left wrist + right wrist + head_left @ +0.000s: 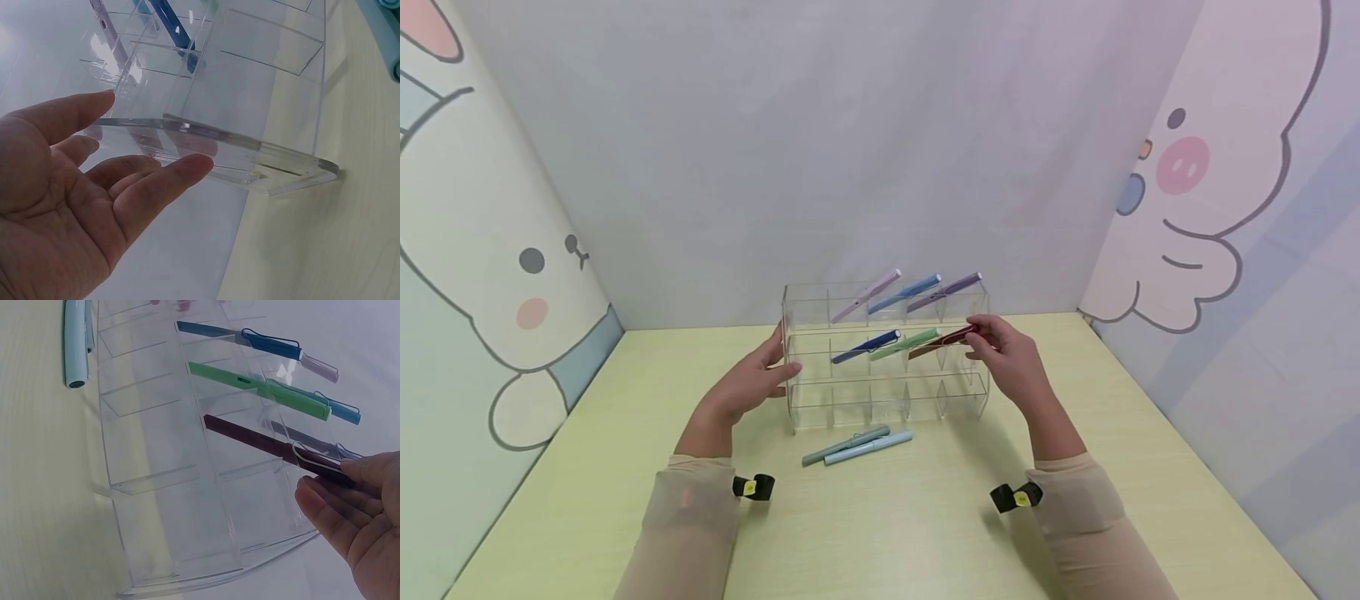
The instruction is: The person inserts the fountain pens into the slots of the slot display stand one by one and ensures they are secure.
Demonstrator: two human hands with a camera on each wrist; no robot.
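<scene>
A clear acrylic pen rack (886, 392) with three stepped rows stands on the pale green table (1150, 467), and both hands work at it. The left hand (748, 385) lies against the rack's left end wall with fingers straight and relaxed, gripping nothing. The right hand (1011, 360) is at the rack's right end, fingertips on the cap end of a dark red pen (942, 342) that rests slanted in the rack's middle row; whether they pinch it or only touch it cannot be told. Beside it in that row lie a green pen (904, 344) and a dark blue pen (866, 346). Three more pens lean in the rack's back row, and two light blue pens (857, 447) lie on the table just in front of the rack.
</scene>
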